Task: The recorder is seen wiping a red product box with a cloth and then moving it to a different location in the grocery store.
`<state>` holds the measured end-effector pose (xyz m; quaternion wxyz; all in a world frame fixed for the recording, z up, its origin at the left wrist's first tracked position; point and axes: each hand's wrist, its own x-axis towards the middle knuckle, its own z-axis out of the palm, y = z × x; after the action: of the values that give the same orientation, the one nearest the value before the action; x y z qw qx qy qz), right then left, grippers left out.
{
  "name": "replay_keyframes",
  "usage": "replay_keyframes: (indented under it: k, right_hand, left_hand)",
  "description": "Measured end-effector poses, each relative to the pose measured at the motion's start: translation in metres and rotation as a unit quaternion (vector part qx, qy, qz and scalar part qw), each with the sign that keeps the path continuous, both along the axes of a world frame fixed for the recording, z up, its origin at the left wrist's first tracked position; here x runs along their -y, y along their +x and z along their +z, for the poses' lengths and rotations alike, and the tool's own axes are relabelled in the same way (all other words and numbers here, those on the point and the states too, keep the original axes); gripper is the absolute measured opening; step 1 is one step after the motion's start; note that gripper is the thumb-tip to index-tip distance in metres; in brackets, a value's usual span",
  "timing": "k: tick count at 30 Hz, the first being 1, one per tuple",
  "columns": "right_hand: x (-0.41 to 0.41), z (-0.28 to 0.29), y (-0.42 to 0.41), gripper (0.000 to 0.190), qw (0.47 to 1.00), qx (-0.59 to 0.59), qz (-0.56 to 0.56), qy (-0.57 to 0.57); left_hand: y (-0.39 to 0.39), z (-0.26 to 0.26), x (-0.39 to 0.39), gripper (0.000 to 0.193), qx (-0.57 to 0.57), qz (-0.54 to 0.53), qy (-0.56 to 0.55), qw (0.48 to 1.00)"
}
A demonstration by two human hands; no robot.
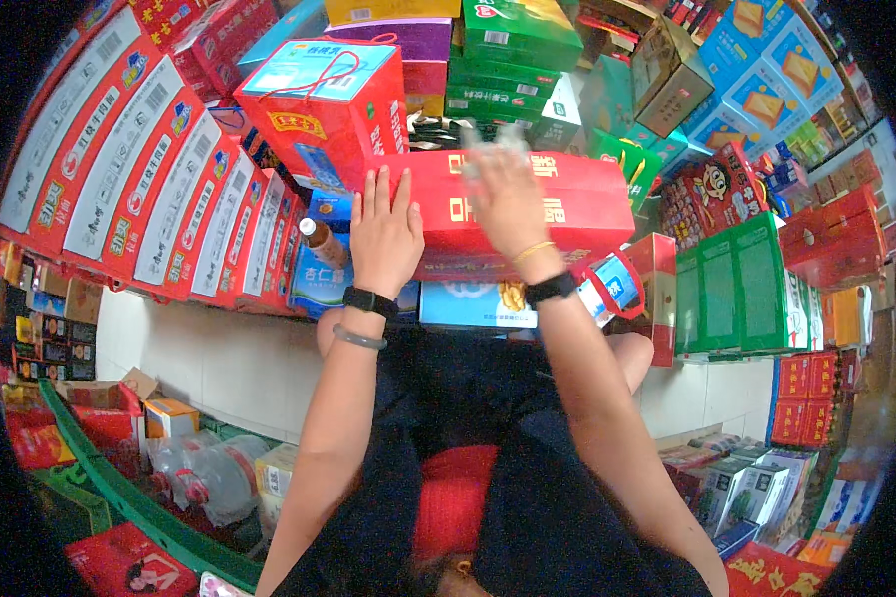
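A long red carton (448, 237) with gold characters lies across the stack in front of me. My left hand (386, 231) rests flat on its left end, palm down, fingers slightly spread. Over the top of the carton, right of its middle, is my right hand (511, 201), blurred by motion. A pale greyish cloth (496, 145) shows at its fingers; its exact shape is smeared. Under the carton sits a light blue box (478, 302). A small brown bottle with a white cap (325, 242) stands left of my left hand.
A red gift box with cord handles (321, 112) stands beyond my left hand. Noodle cartons (142, 164) line the left, green cartons (728, 291) the right. Green boxes (504, 82) are stacked ahead. Large plastic bottles (224, 470) lie behind a green rail (119, 507). Pale tiled floor (209, 358) shows at left.
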<state>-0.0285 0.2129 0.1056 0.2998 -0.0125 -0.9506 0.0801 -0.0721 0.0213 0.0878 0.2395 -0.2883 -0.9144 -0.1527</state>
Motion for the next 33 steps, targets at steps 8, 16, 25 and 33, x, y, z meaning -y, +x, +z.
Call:
replay_keyframes:
  k: [8,16,25,33]
  right_hand:
    - [0.036,0.007,0.011,0.048,0.992,0.035,0.111,-0.049]
    - [-0.123,0.002,0.078,0.054,0.995,0.033,-0.080,0.047]
    - [-0.004,0.009,0.023,0.059,1.000,-0.005,-0.009,-0.003]
    - [0.026,0.008,0.044,0.048,0.989,0.022,0.147,-0.025]
  left_hand:
    - [-0.004,-0.003,0.012,0.048,0.011,-0.004,-0.012,1.000]
    - [0.006,0.006,-0.002,0.048,0.015,-0.007,0.002,1.000]
    - [0.000,0.004,0.004,0.049,0.016,0.005,-0.013,1.000]
    - [-0.001,0.004,0.011,0.048,0.028,-0.013,-0.012,0.999]
